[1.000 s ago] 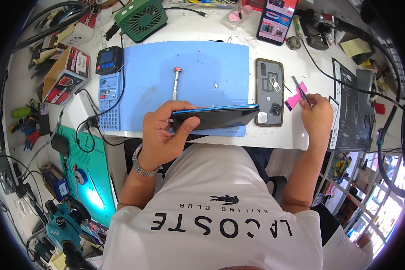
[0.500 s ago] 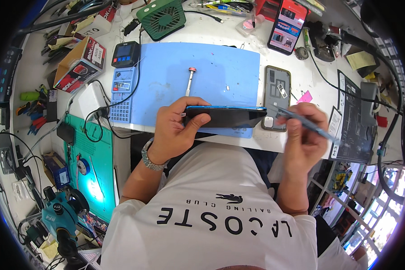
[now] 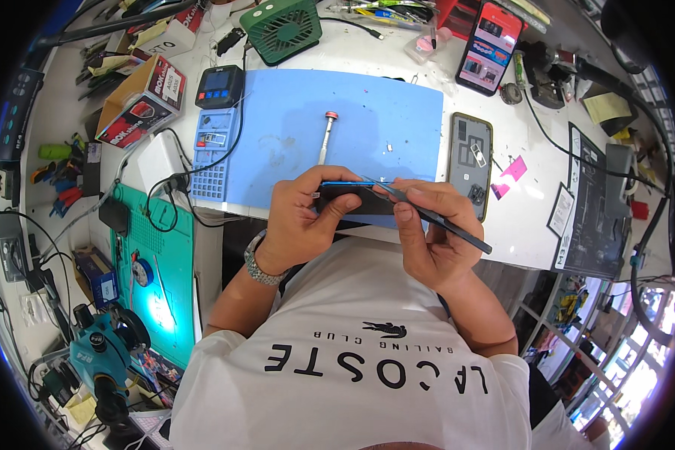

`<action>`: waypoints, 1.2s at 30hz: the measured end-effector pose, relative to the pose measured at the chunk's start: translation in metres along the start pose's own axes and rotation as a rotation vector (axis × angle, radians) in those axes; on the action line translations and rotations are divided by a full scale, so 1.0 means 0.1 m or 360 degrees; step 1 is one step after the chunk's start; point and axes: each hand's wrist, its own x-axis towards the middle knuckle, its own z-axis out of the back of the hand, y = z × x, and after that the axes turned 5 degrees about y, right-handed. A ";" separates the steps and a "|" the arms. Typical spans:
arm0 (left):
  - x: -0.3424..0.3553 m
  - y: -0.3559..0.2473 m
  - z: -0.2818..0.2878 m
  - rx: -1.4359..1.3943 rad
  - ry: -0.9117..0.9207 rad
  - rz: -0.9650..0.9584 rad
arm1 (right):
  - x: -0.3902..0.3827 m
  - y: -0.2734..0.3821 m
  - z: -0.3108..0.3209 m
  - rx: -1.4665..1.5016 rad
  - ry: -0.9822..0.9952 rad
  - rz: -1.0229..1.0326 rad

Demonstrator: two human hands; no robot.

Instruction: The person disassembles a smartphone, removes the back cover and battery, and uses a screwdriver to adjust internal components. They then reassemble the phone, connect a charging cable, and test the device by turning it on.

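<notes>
Closest to your shirt (image 3: 397,322), your left hand (image 3: 300,223) was clamped on a dark phone (image 3: 371,205), thumb across its face, blue edge up, above the near side of the blue mat (image 3: 277,127). Your right hand (image 3: 444,231) had closed around a tweezer-like tool (image 3: 459,232), which slanted down to the right from its tip. A moment earlier you held that tool well apart from the phone; now you had brought its point to the blue edge, so your two hands seemed to be working at one spot. Whether the tip touched the edge, you could not tell from this view.

Beyond your fingers, a red-capped screwdriver (image 3: 327,135) lay on the mat. To the right was a grey phone back (image 3: 470,169), with a pink piece (image 3: 514,168) farther right. Farthest off stood a green fan (image 3: 281,31) and a lit phone (image 3: 490,49).
</notes>
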 end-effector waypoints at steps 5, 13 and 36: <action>0.01 0.01 0.01 0.0003 0.0015 -0.0013 | -0.01 -0.02 -0.02 -0.0003 -0.0020 -0.0018; 0.04 0.01 -0.02 0.0045 -0.0076 -0.0119 | -0.05 -0.07 -0.07 -0.0119 -0.0028 0.0013; 0.03 0.02 -0.02 -0.0096 -0.0108 0.0009 | 0.36 -0.02 0.42 -0.0389 0.0053 -0.0281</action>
